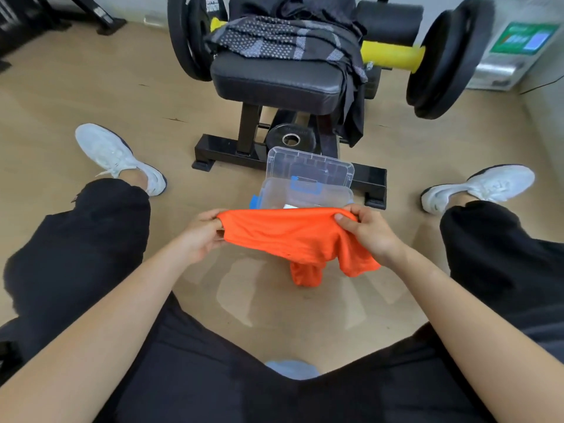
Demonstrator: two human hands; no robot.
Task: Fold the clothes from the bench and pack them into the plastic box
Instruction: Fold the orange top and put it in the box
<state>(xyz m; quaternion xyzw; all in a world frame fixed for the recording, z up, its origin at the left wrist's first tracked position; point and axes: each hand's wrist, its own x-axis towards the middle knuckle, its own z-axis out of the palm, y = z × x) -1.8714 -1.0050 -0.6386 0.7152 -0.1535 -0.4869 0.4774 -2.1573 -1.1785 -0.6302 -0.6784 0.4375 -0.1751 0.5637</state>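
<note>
My left shoe [119, 157] and right shoe [479, 187] rest on the wood floor [76, 87]. Ahead are a yellow-handled dumbbell [392, 56] and a small plate [290, 138].

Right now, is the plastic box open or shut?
Open: its clear lid stands tipped back behind the plastic box, leaving the top uncovered.

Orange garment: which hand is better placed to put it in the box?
Probably the right hand: it grips the orange garment nearest the open plastic box; the left hand is farther.
</note>
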